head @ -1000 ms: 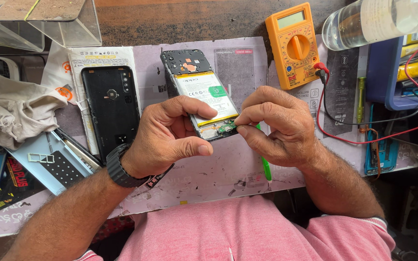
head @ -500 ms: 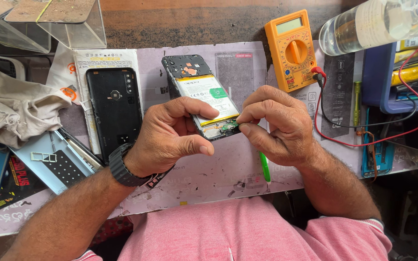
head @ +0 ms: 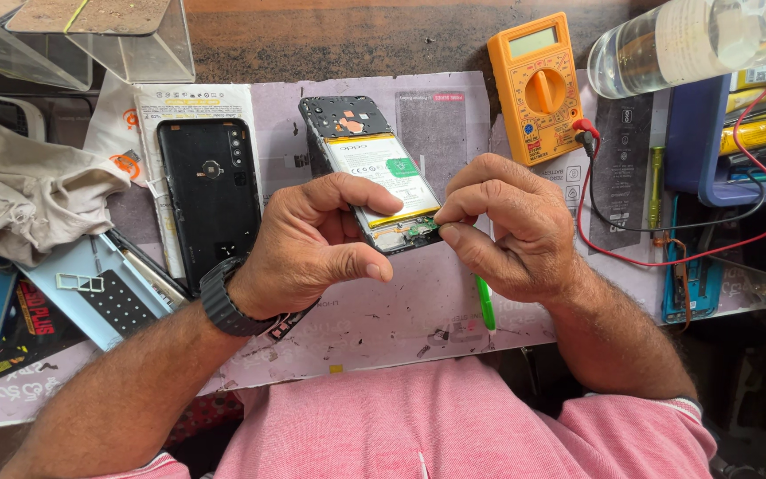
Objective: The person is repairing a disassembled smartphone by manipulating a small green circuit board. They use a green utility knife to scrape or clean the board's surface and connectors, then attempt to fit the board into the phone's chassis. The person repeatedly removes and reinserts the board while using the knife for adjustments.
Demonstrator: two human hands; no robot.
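Observation:
An opened phone (head: 374, 168) with its back removed and a white battery showing lies tilted over the work mat. My left hand (head: 312, 244) grips its lower end, with fingers along the left edge and the thumb underneath. My right hand (head: 507, 226) pinches at the green circuit board by the phone's bottom right corner. A green-handled tool (head: 486, 303) is tucked in that hand, its handle sticking out below the palm. A dark watch sits on my left wrist.
A black phone back cover (head: 210, 195) lies to the left on white paper. An orange multimeter (head: 538, 89) with red and black leads stands to the right. A clear bottle (head: 684, 40), a blue tool tray (head: 738, 142), a cloth (head: 19, 195) and small parts surround the mat (head: 418, 310).
Both hands and the phone stay almost still. My right fingertips have shifted slightly at the phone's lower corner.

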